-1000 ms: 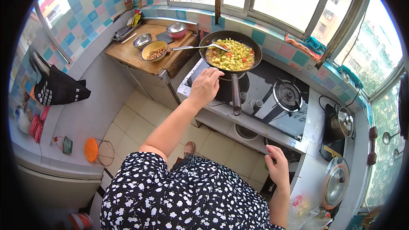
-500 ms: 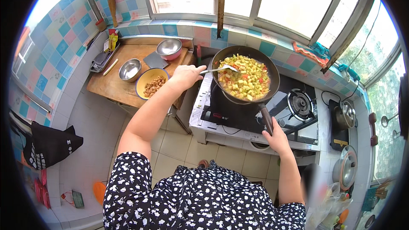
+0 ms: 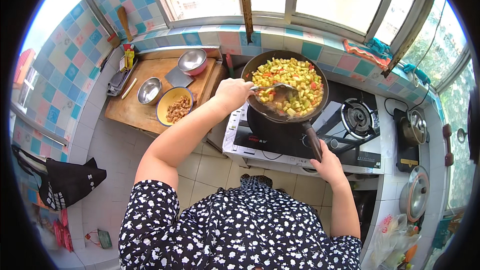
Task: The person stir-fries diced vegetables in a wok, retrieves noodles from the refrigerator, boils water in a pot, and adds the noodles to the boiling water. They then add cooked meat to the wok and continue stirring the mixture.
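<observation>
A dark deep frying pan (image 3: 261,109) sits over the left side of the stove, holding diced yellow-green vegetables (image 3: 286,71) with small red pieces. My left hand (image 3: 234,94) is closed around the handle of a metal spatula (image 3: 270,87), whose head is sunk among the dice. Brownish liquid shows on the bared pan bottom just below the spatula. On the near side, my right hand (image 3: 331,165) grips the pan's dark handle (image 3: 312,138). The burner under the pan is hidden.
Left of the stove, a wooden board (image 3: 122,109) carries a yellow bowl (image 3: 162,114) of brown meat pieces, two metal bowls and a cleaver blade (image 3: 178,77). A bare gas burner (image 3: 358,118) lies right of the pan. Farther right are a small pot (image 3: 415,127) and a lidded pan (image 3: 415,193).
My left hand has pushed the spatula deeper and rightward into the vegetables. The dice have shifted toward the far side, baring the pan bottom. My right hand keeps its grip.
</observation>
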Action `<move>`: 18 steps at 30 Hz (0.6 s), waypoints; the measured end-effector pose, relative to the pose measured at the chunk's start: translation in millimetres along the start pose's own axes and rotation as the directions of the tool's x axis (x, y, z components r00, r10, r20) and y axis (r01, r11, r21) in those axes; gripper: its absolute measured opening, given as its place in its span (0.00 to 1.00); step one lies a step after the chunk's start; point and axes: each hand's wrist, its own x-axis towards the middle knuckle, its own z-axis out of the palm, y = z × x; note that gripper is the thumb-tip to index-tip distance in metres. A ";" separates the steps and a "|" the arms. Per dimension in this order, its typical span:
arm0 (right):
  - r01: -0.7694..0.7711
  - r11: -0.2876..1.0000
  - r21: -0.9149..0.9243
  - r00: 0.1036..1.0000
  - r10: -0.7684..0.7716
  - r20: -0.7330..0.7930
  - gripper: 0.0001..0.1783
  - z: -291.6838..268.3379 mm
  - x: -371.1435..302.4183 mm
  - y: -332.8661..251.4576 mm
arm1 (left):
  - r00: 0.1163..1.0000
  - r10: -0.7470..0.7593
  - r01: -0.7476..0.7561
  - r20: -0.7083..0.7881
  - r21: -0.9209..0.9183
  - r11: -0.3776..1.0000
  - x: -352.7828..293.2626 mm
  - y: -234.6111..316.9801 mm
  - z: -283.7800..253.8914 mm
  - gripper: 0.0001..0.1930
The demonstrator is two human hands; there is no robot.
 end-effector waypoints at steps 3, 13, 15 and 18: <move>0.053 0.997 -0.048 0.999 -0.053 -0.008 0.43 -6.3 2.8 11.3 | 0.994 -0.105 0.106 0.012 -0.172 0.979 9.4 -7.9 -26.2 0.15; 0.070 0.992 -0.102 0.998 -0.070 0.003 0.41 -23.7 16.3 31.2 | 0.935 -0.295 0.286 0.196 0.071 0.956 68.1 -69.4 -72.8 0.16; 0.057 0.993 -0.108 0.998 -0.059 -0.012 0.41 -25.3 16.5 31.1 | 0.936 -0.276 0.248 0.217 0.148 0.957 88.7 -87.3 -53.2 0.16; -0.005 0.998 -0.055 1.000 0.004 -0.021 0.39 -26.9 18.1 23.1 | 0.899 -0.154 0.215 0.409 -0.108 0.971 117.1 -132.5 0.9 0.20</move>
